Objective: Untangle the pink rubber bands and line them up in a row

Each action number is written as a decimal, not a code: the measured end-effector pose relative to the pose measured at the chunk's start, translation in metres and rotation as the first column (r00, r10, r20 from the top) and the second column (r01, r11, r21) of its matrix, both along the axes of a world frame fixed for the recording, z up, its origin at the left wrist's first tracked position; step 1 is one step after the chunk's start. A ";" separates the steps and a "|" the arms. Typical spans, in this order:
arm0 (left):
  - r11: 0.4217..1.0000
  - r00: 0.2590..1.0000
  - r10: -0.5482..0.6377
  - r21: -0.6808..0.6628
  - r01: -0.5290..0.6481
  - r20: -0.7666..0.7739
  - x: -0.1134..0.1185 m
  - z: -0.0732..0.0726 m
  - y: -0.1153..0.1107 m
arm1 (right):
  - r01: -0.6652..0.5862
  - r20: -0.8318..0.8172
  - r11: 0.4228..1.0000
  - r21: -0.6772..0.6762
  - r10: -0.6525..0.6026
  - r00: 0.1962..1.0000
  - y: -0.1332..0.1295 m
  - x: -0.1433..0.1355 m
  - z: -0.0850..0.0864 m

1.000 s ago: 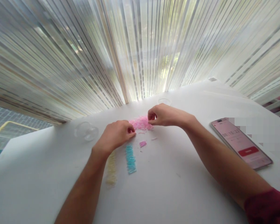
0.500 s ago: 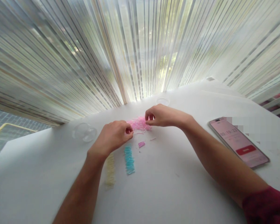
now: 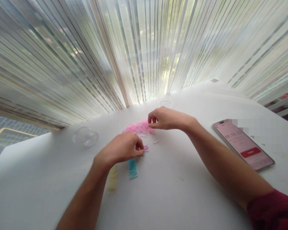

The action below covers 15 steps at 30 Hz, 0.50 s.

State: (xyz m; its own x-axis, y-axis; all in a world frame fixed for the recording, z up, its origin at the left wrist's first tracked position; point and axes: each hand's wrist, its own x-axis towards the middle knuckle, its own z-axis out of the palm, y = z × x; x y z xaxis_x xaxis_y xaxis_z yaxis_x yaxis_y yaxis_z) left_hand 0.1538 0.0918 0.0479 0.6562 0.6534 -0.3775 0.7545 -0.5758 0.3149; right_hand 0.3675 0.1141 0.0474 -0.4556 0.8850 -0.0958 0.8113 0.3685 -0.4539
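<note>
Left hand (image 3: 123, 147) moved nearer, fingertips together beside purple piece (image 3: 146, 148); right hand (image 3: 165, 118) at right end of pink pile (image 3: 136, 127), I can't tell if pinching.

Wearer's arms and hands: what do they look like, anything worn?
Left hand and right hand are bare: no gloves, no rings or watch visible. A dark red, loose-looking cloth sleeve covers the right arm above the forearm. No sleeve shows on the left. No markings or cables visible.
</note>
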 end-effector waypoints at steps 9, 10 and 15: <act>1.000 1.000 0.018 0.012 -0.018 -0.003 0.000 0.001 -0.001 | 0.002 0.005 1.000 -0.003 -0.002 1.000 0.001 0.001 -0.001; 1.000 1.000 0.017 0.025 -0.018 0.010 0.000 0.000 -0.001 | 0.000 0.008 1.000 -0.002 0.000 1.000 0.001 0.001 0.000; 0.997 0.999 -0.011 0.077 0.007 0.046 0.003 -0.004 -0.004 | 0.007 0.007 1.000 -0.007 -0.007 1.000 0.000 0.002 0.000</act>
